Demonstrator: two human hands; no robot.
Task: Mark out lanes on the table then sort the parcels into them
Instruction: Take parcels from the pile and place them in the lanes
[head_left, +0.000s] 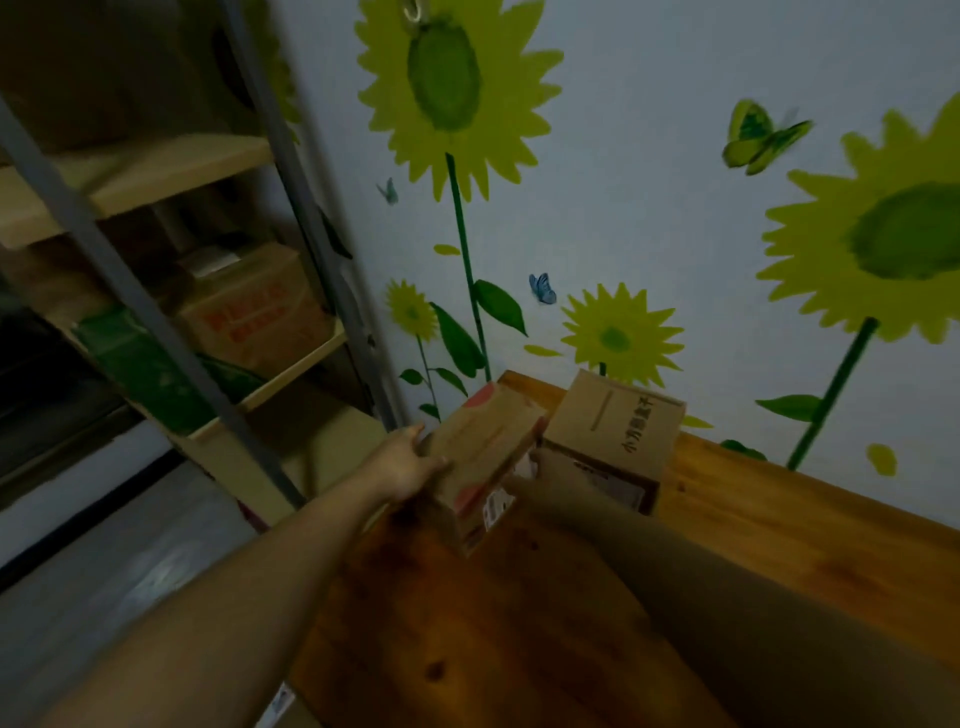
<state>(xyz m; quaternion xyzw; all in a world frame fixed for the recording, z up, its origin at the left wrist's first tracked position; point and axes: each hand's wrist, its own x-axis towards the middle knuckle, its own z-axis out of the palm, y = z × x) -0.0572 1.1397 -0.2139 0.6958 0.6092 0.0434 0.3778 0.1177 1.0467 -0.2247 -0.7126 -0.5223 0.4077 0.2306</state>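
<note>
A cardboard parcel with red print (480, 457) is held tilted above the far left corner of the wooden table (779, 530). My left hand (405, 465) grips its left side. My right hand (540, 480) is pressed against its right side, mostly in shadow. A second cardboard parcel with dark printed characters (615, 426) stands right behind it on the table, against the wall. No lane markings show on the tabletop.
A metal shelf rack (156, 322) stands to the left, holding cardboard boxes (254, 306) and a green item (140, 364). The wall (649, 208) behind the table carries sunflower and butterfly stickers. Grey floor (130, 561) lies left of the table.
</note>
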